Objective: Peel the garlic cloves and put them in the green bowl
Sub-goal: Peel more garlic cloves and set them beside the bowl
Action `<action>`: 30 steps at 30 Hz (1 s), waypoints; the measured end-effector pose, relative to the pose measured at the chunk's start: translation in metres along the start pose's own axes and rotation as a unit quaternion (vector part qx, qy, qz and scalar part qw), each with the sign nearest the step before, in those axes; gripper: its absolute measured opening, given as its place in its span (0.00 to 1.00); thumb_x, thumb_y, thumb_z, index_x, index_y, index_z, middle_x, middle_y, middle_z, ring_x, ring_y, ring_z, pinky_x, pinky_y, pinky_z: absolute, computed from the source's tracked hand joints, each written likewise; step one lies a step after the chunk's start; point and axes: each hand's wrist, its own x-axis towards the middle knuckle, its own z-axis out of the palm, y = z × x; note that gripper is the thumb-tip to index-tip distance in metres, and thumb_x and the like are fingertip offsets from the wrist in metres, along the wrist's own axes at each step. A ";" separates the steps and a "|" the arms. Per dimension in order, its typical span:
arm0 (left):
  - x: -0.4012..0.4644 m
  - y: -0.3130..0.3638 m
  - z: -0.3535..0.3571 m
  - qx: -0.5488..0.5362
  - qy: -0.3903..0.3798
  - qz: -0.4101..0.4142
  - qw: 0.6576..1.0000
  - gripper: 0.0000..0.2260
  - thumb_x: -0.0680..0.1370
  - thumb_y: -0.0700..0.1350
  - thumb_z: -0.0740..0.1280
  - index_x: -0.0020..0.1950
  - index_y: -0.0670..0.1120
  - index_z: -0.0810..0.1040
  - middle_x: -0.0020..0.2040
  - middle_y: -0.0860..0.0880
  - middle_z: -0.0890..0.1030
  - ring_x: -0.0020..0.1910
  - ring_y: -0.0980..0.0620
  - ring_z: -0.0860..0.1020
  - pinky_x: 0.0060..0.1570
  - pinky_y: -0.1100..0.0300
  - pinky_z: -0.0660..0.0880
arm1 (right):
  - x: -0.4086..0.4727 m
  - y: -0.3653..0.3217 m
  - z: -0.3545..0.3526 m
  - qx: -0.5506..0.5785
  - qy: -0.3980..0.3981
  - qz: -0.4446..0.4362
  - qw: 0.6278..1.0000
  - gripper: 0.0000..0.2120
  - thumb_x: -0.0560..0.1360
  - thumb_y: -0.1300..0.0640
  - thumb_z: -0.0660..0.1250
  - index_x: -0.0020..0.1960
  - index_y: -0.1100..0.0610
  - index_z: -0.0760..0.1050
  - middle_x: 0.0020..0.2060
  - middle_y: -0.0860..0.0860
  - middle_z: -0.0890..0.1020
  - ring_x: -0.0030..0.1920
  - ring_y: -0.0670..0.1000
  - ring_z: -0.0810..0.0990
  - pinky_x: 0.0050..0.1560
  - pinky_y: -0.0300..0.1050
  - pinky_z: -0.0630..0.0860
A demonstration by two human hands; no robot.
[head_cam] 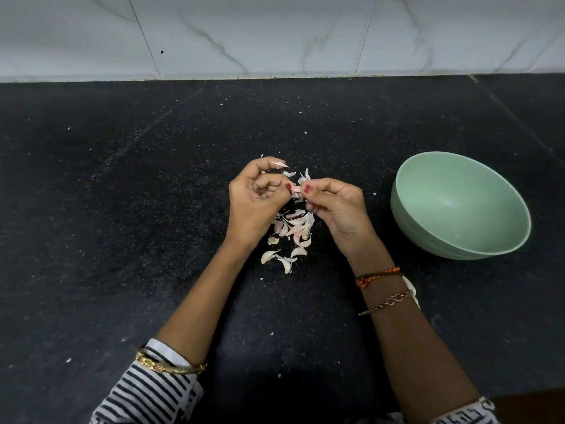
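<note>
**Peeling a clove above the pile**

Pinching one garlic clove (296, 189) between left hand (255, 198) and right hand (336, 206), both clamped on it, above the clove pile (292, 231) on the desk (122, 209). Better peeling in thin strips, holding firmly. Green bowl (403, 209) sitting right, apparently empty.

Bare black countertop (122, 209) lies left and far. The green bowl (458, 240) blocks the right; garlic cloves (290, 234) litter the centre.
</note>
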 end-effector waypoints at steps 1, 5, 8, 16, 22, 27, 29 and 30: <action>0.001 0.000 -0.001 -0.004 0.003 -0.005 1.000 0.15 0.72 0.25 0.64 0.48 0.45 0.74 0.30 0.54 0.80 0.31 0.61 0.77 0.38 0.67 0.75 | -0.001 -0.002 -0.001 0.030 -0.027 0.015 0.999 0.07 0.70 0.69 0.66 0.37 0.60 0.79 0.28 0.48 0.81 0.32 0.42 0.78 0.36 0.32 0.75; 0.005 0.001 -0.008 0.022 0.062 -0.011 0.998 0.11 0.72 0.31 0.62 0.43 0.46 0.78 0.32 0.57 0.80 0.32 0.63 0.75 0.37 0.69 0.73 | -0.002 -0.009 -0.004 0.074 -0.063 0.026 0.995 0.06 0.69 0.68 0.65 0.37 0.60 0.79 0.29 0.47 0.82 0.32 0.41 0.79 0.36 0.31 0.75; 0.002 0.002 -0.007 0.089 0.048 -0.001 0.995 0.09 0.71 0.39 0.60 0.37 0.45 0.80 0.31 0.56 0.79 0.31 0.62 0.72 0.34 0.68 0.69 | -0.001 -0.004 -0.005 -0.013 -0.019 -0.006 1.000 0.04 0.72 0.66 0.66 0.41 0.59 0.79 0.32 0.47 0.82 0.36 0.42 0.77 0.41 0.33 0.75; 0.001 0.000 -0.008 0.106 -0.009 0.068 0.992 0.06 0.70 0.46 0.69 0.45 0.55 0.81 0.43 0.57 0.82 0.48 0.48 0.79 0.44 0.45 0.74 | -0.002 -0.001 0.002 -0.085 0.002 -0.029 0.996 0.08 0.74 0.67 0.65 0.40 0.57 0.79 0.33 0.47 0.80 0.36 0.42 0.75 0.39 0.35 0.73; 0.001 -0.003 -0.007 0.072 -0.045 0.090 0.992 0.13 0.72 0.35 0.68 0.52 0.49 0.76 0.40 0.56 0.84 0.41 0.54 0.81 0.44 0.55 0.76 | -0.002 -0.001 0.002 -0.014 0.002 0.016 1.000 0.06 0.74 0.65 0.65 0.40 0.59 0.79 0.33 0.51 0.79 0.34 0.43 0.75 0.36 0.33 0.74; 0.001 -0.004 -0.010 0.136 -0.049 0.137 0.980 0.15 0.72 0.35 0.69 0.55 0.49 0.74 0.39 0.57 0.83 0.40 0.54 0.81 0.46 0.66 0.74 | -0.001 -0.001 0.001 0.014 0.012 0.044 0.999 0.04 0.73 0.63 0.67 0.41 0.59 0.79 0.31 0.49 0.80 0.33 0.42 0.75 0.36 0.33 0.75; 0.002 -0.005 -0.011 0.188 -0.053 0.179 0.964 0.17 0.73 0.35 0.69 0.58 0.48 0.72 0.40 0.55 0.82 0.37 0.53 0.80 0.43 0.68 0.73 | -0.001 -0.001 0.001 0.016 0.012 0.046 0.999 0.04 0.74 0.62 0.67 0.41 0.59 0.78 0.30 0.48 0.80 0.32 0.42 0.75 0.36 0.33 0.75; 0.002 -0.005 -0.011 0.197 -0.051 0.186 0.961 0.18 0.73 0.35 0.69 0.59 0.48 0.70 0.40 0.54 0.82 0.36 0.53 0.79 0.42 0.68 0.73 | -0.001 -0.001 0.001 0.015 0.012 0.045 0.999 0.04 0.74 0.62 0.66 0.41 0.59 0.78 0.30 0.48 0.80 0.32 0.41 0.75 0.36 0.32 0.75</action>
